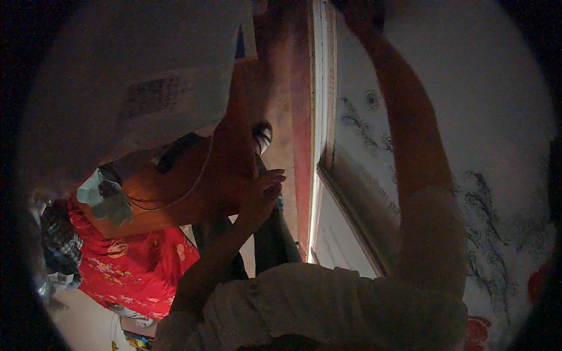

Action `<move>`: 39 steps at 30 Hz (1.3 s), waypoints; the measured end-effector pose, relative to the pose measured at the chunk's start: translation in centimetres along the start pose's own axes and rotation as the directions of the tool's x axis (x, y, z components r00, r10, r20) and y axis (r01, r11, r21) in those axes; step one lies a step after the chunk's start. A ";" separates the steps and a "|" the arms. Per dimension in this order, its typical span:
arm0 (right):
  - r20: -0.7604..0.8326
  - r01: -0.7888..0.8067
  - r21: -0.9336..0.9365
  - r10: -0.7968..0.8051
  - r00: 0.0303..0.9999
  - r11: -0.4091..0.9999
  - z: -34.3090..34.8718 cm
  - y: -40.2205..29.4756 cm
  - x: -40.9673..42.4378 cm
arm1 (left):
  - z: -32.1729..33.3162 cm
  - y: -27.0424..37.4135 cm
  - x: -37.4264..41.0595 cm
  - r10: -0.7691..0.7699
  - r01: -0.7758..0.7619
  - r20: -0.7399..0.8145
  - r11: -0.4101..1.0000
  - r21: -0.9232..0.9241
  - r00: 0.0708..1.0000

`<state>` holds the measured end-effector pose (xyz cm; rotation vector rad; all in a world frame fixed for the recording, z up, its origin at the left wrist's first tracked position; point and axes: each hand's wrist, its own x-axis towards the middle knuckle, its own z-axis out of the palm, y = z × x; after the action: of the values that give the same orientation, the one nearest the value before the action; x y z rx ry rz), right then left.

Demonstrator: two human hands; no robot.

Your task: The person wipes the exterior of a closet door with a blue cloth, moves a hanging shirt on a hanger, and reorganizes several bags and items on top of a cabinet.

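Note:
My left hand [263, 193] is before me, at the right edge of a brown wooden tabletop [224, 180]. Its fingers are bent and point to the right; whether anything lies in them is too dark to see. My right arm reaches far up along a pale wall panel with dark swirling motifs [362, 125]. At its end my right hand [358, 17] fades into shadow at the top of the view, so its fingers and anything they touch cannot be made out. A bright vertical strip of white frame [322, 87] runs left of that arm.
A thin cable [204, 169], a dark object [175, 151] and a crumpled pale green wrapper or cloth [105, 197] lie on the tabletop. Behind rises a large pale surface [197, 52]. Red flowered fabric [136, 267] hangs at lower left. A dark-edged panel [347, 219] slants at right.

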<state>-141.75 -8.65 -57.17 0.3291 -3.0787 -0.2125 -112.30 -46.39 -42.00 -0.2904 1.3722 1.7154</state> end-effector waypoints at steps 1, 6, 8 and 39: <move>0.004 -0.005 0.021 0.005 1.000 1.000 0.6 0.2 1.0 | 0.4 -0.4 0.2 0.021 -0.021 -0.009 0.997 -0.074 1.000; 0.156 0.088 -0.091 -0.073 0.985 0.992 5.0 -2.4 -15.0 | 1.4 0.2 1.2 -0.109 0.108 0.082 0.994 0.018 0.991; 0.277 0.161 -0.108 -0.125 0.953 0.981 4.6 -4.6 -27.3 | 1.4 0.4 1.2 -0.085 0.082 0.101 0.996 0.038 0.991; 0.015 -0.337 -0.264 0.353 0.935 0.904 -37.5 -7.4 -23.9 | 2.6 10.6 -3.8 0.199 -0.268 0.324 0.946 0.185 0.925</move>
<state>-114.90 -15.63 -21.65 -0.2392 -3.0454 -0.6093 -117.24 -45.82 -31.54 0.2673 1.3959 1.6900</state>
